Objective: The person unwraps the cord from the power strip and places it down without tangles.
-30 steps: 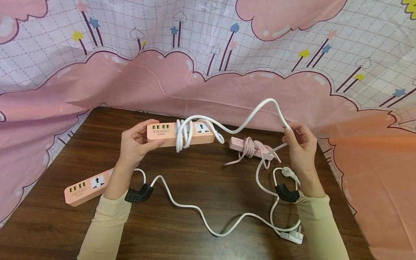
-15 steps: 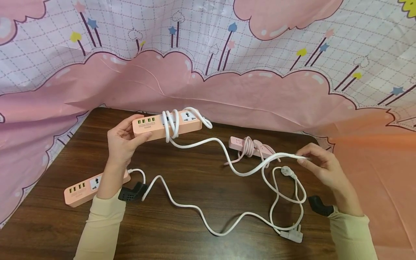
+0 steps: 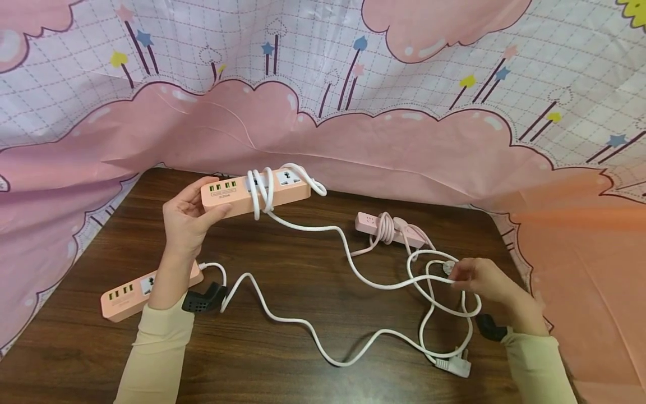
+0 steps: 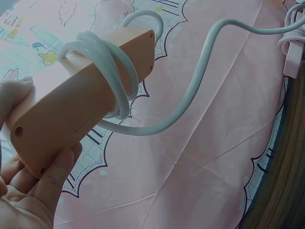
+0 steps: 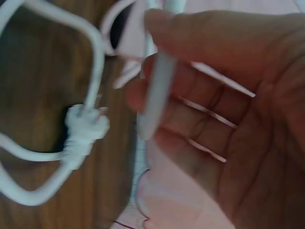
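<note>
Left hand (image 3: 187, 219) grips peach power strip (image 3: 276, 197) by its USB end, thumb along near side, probably so wrapped middle stays free. Right hand (image 3: 484, 278), between 3 and 4 o'clock of strip, has fingers curled, pinching white cord (image 3: 313, 228), likely to manage slack. Strip is off table (image 3: 303, 297), long axis near 9-to-3, socket end slightly above 3. Outward: pink strip (image 3: 367, 223) past 3, second peach strip (image 3: 126, 300) near 8.
</note>
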`<move>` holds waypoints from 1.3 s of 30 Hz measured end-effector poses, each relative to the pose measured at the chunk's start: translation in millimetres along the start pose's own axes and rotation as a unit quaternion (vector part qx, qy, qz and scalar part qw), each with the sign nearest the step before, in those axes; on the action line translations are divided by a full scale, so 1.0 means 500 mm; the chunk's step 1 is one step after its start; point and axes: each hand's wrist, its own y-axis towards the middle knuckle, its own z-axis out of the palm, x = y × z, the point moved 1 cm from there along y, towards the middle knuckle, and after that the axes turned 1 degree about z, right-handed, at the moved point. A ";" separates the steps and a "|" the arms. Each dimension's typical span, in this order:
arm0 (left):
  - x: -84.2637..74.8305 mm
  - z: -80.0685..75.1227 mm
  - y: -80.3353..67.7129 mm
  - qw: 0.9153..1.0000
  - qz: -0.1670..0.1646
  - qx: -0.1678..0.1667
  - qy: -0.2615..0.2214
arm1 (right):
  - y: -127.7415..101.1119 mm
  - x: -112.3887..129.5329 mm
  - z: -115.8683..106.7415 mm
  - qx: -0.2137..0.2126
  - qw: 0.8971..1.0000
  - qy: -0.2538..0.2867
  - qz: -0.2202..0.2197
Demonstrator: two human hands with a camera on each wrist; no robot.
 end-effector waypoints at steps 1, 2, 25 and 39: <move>0.000 0.000 0.000 1.000 0.001 0.000 -0.003 | -0.001 -0.007 0.007 0.013 1.000 -0.001 0.008; 0.001 0.001 0.000 1.000 0.001 0.000 -0.006 | -0.002 -0.013 0.015 0.025 1.000 0.000 0.014; 0.000 0.018 -0.004 1.000 -0.006 0.024 0.005 | 0.044 0.016 0.061 0.095 0.994 -0.011 0.048; 0.011 0.030 -0.012 0.999 -0.014 0.034 0.002 | 0.226 0.215 0.159 0.014 0.984 0.155 -0.086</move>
